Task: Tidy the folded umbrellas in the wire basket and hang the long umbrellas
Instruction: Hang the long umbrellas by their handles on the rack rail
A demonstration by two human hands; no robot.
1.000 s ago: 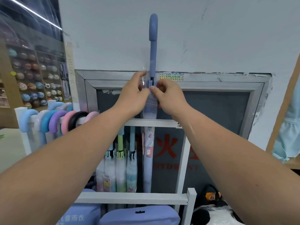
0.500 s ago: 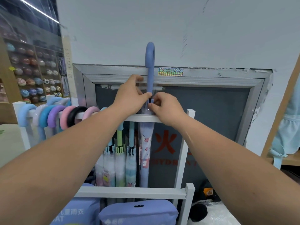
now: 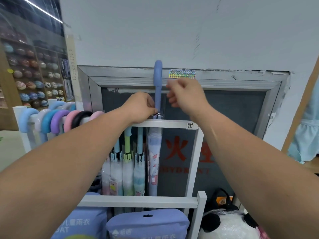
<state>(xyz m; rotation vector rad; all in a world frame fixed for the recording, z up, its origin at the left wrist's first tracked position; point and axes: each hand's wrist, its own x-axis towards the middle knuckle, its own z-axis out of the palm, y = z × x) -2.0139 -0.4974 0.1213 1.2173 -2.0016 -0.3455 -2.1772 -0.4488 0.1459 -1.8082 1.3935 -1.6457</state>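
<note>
A long umbrella point(image 3: 153, 152) with a periwinkle hooked handle stands upright behind the white rack's top rail point(image 3: 165, 124), its printed canopy hanging below the rail. My left hand point(image 3: 139, 107) pinches it just above the rail, at the plastic wrap by the shaft. To the right of the handle my right hand point(image 3: 185, 94) hovers with curled fingers, blurred, apart from the shaft. Several long umbrellas point(image 3: 57, 118) hang by coloured hooked handles along the rail's left part, with more point(image 3: 127, 163) hanging beneath. No wire basket shows.
Blue packaged raincoats point(image 3: 146, 225) lie under the rack's lower rail point(image 3: 138, 201). A wrapped black-and-white plush point(image 3: 227, 225) sits at bottom right. Behind the rack is a grey metal-framed panel point(image 3: 224, 118) in the white wall. Shelves of balls point(image 3: 32, 80) stand at left.
The umbrella has come down, so its hook now sits much closer to the rail. My right hand has let go of the shaft and moved up and right; my left hand keeps its pinch.
</note>
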